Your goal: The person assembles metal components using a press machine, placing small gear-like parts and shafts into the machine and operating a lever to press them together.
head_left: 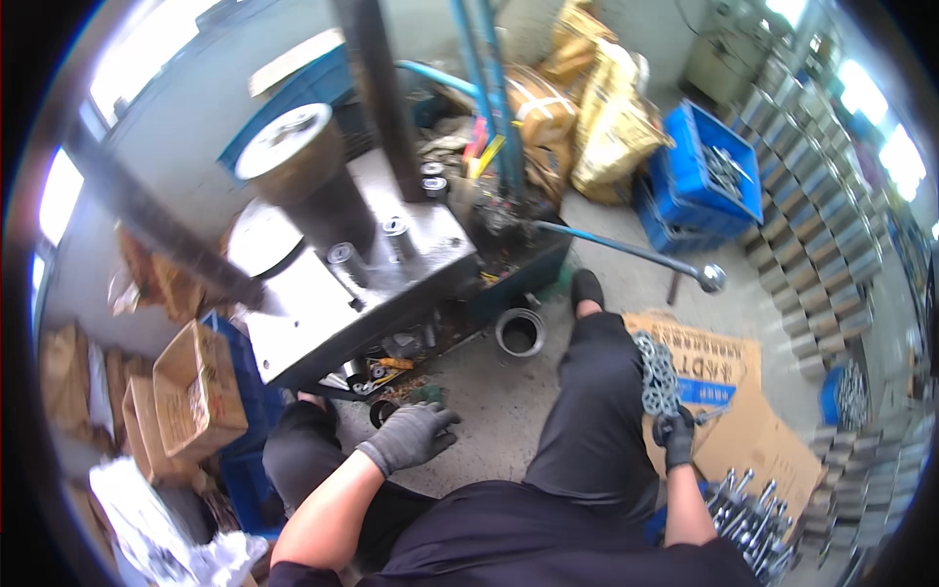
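Note:
My left hand, in a grey glove, is raised over the floor in front of the press with its fingers apart and nothing in them. My right hand, in a dark glove, is at my right side with curled fingers. A short shiny metal rod sticks out of that hand to the right; its other end is hidden by the fingers. Flat metal rings lie in overlapping rows just beyond the right hand. Below the right forearm stand several metal rods with round heads.
Ahead is a press with a steel table, dark columns and a long ball-ended lever. An open metal cylinder stands on the floor. Cardboard, blue crates and stacked metal cylinders are right; cartons left.

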{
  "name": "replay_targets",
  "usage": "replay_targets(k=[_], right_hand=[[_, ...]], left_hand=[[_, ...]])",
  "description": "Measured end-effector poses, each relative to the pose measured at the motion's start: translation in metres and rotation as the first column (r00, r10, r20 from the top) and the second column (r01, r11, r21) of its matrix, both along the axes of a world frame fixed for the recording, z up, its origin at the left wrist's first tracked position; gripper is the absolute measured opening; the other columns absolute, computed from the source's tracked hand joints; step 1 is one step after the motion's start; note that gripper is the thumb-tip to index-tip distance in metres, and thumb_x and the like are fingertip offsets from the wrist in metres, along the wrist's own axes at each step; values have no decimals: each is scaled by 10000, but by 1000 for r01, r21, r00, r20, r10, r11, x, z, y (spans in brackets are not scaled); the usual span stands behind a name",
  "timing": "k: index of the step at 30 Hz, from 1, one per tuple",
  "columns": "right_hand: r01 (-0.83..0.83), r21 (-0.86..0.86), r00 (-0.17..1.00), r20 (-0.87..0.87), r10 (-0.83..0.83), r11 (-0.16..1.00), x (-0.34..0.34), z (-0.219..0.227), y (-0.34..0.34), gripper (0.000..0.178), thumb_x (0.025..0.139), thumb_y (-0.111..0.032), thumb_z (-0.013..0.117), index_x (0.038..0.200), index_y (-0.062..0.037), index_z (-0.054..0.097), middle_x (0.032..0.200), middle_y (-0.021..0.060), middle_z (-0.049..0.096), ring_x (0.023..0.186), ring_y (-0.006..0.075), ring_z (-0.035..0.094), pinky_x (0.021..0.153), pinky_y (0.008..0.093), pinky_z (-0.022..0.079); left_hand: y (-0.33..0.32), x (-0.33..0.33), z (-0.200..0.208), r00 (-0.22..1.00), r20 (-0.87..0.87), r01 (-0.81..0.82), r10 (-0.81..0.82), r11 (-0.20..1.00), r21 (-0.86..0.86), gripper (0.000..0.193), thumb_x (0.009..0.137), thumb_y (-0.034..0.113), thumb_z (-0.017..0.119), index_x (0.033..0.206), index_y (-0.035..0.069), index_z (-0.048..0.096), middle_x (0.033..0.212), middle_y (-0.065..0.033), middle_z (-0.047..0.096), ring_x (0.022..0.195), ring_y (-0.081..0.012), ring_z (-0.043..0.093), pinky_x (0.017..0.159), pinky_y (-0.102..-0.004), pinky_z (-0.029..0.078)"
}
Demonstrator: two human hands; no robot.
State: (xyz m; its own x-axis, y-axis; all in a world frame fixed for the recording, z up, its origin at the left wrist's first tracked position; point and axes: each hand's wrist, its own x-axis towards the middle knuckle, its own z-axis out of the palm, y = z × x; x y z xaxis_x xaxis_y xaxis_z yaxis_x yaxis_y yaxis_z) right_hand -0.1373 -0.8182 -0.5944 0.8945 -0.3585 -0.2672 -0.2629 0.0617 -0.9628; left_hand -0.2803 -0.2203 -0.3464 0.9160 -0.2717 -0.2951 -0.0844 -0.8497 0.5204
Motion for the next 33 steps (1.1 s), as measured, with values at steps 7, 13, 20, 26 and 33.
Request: replay_targets(k=[7, 13, 20, 26, 33], right_hand=[[-385, -262, 716, 520, 466, 885, 38, 268, 85, 487, 978, -199, 654, 1417, -3, 580, 1115, 83, 667, 927, 152, 631, 825, 316, 542], [-788, -382, 316, 424, 849, 483, 40, 372, 260, 510, 1020, -235, 634, 1478, -31, 537, 1177, 90, 647, 1025, 180, 613, 916, 345, 516], [-989, -120, 82, -8, 997, 80, 34, 325, 403, 691, 1027, -472, 671, 1527, -43, 461, 1170, 81, 625, 987, 169, 651, 817, 313, 576], [-974, 199, 92, -74, 993, 105, 24, 319, 412, 718, 1042, -412, 660, 1583, -34, 376, 1087, 83, 670, 859, 147, 681, 691, 304, 604], [-995, 36, 87, -72, 994, 90, 23, 305, 419, 603, 1051, -315, 648, 1529, -7, 446, 1089, 108, 707, 840, 149, 677, 762, 300, 576]], left_hand=[[-6, 4, 18, 975, 222, 37, -19, 996, -76, 358, 971, 301, 662, 1254, 81, 673, 1112, -189, 681, 1057, -397, 672, 929, -502, 533], [-9, 9, 23, 924, 363, -12, 120, 958, -287, 398, 982, 283, 655, 1317, 68, 639, 1169, -200, 647, 1112, -404, 639, 952, -500, 527], [-16, 19, 9, 898, 17, -182, 440, 406, -896, 597, 1052, 335, 658, 1527, 50, 435, 1395, -157, 559, 1293, -271, 591, 1115, -426, 491], [-9, 3, 4, 644, -664, -625, 381, -238, -743, 488, 1015, 240, 670, 1434, 70, 486, 1247, -69, 672, 1206, -170, 637, 1020, -334, 532], [-19, 8, -7, 649, -647, -620, 401, -214, -755, 325, 999, 231, 675, 1274, 95, 568, 1092, -51, 695, 963, -136, 677, 809, -335, 581]])
